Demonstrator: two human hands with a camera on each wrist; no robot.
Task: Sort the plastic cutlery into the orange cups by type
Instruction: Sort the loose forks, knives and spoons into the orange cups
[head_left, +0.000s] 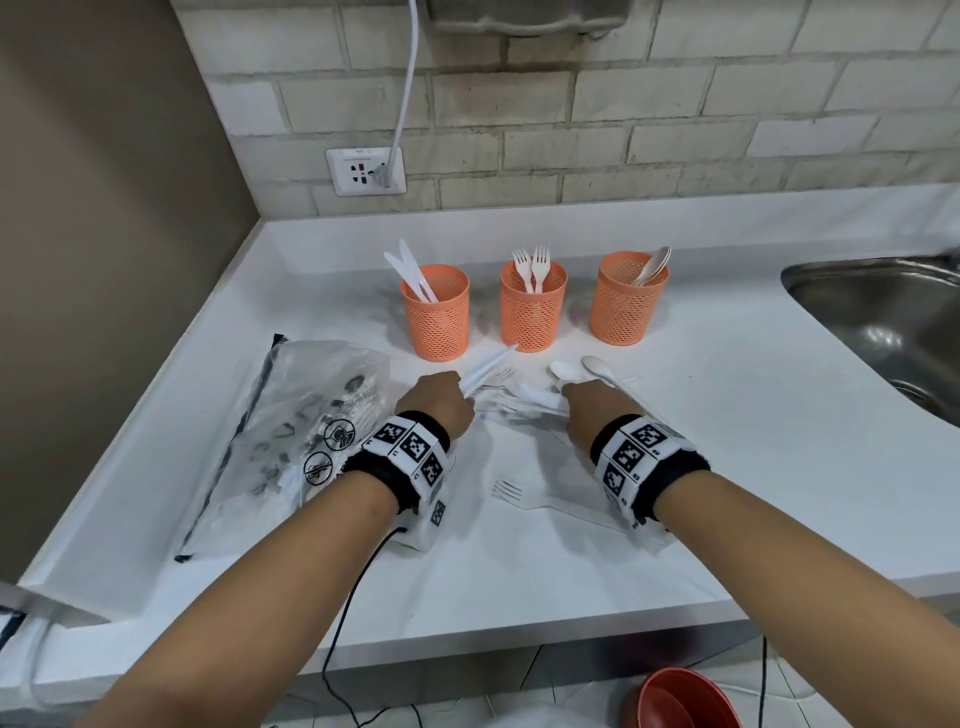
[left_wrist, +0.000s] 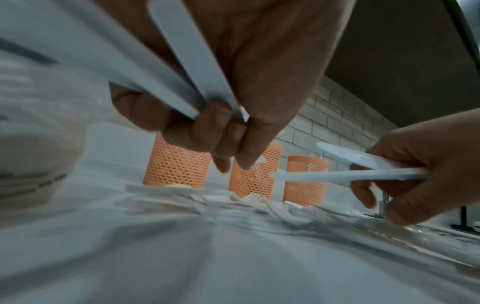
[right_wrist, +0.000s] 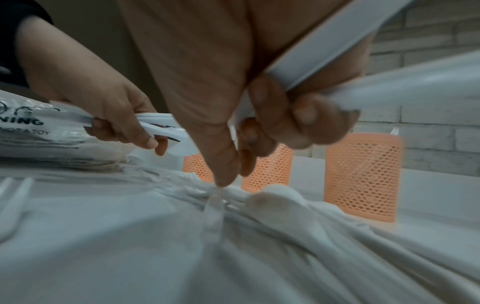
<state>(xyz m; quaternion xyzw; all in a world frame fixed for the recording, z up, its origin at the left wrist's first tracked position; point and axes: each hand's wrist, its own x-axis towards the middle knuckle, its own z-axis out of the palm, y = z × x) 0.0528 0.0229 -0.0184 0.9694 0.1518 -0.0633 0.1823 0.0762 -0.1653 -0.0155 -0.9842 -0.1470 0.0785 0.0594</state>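
While my left hand is gripping a couple of white plastic knives by their handles, blades pointing toward the cups, my right hand is curling its outer fingers round two spoons and reaching thumb and forefinger down into the loose pile of cutlery lying between my hands on the bench. I am judging that the next piece should be pinched by its handle alone, lifted clear of the tangle so nothing drags along, and only then added to the bunch of the same kind. Three orange cups are standing in a row just behind the pile: the left cup is holding knives, the middle cup forks, the right cup spoons, so my left bunch is going left and my right bunch right. One fork is lying apart, nearer to me, between my wrists. A crumpled clear bag with printed warnings is sitting at my left. Beyond the white bench, a steel sink is showing at the right, a pale brick wall with a socket behind.
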